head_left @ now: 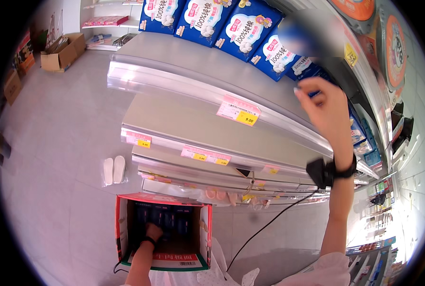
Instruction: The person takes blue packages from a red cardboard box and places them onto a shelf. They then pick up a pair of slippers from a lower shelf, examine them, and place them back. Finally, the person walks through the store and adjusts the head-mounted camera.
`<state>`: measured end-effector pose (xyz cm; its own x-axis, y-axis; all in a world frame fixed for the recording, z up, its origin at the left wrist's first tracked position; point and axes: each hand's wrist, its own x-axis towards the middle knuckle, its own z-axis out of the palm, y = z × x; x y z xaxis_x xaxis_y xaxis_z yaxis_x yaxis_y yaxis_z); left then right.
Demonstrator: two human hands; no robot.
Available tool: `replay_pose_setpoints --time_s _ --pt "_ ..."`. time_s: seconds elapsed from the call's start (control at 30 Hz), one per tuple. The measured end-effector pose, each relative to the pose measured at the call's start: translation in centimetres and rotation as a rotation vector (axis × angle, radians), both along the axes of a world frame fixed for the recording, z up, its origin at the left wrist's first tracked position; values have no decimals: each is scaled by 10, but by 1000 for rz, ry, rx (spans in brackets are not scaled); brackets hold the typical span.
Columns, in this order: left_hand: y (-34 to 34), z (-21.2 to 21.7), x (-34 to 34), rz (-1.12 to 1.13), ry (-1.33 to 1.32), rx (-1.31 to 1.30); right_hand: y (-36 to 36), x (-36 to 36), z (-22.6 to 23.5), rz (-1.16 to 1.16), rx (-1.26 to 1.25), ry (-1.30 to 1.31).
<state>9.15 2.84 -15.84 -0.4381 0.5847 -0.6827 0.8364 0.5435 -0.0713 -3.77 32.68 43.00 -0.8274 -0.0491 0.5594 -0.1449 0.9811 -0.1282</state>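
My left hand (153, 232) reaches down into an open cardboard box (203, 233) with red edges, low in front of me. Its fingers are curled at one of several dark blue packs (157, 215) standing in the box; shade hides the fingertips. My right hand (321, 101) is raised over the top shelf, thumb and forefinger curled nearly together with nothing visible between them. Just beyond it stands a slanted row of blue packs (243, 31) printed with a white cloud shape and cotton balls. A blurred patch covers part of the row's right end.
Price-tag rails (207, 95) run along the front of the stacked shelves. A black wrist device (321, 172) on my right arm trails a cable (274, 219). White insoles (113, 170) in clear wrap lie on the floor. An open carton (62, 52) stands farther left.
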Motion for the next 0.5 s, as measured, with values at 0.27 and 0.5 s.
replay_pose_setpoints --time_s 0.27,0.5 --pt "-5 28 9 201 -35 306 -35 86 -26 72 -91 46" --pt "-15 214 -62 484 -92 764 -52 104 -79 339 -291 -620"
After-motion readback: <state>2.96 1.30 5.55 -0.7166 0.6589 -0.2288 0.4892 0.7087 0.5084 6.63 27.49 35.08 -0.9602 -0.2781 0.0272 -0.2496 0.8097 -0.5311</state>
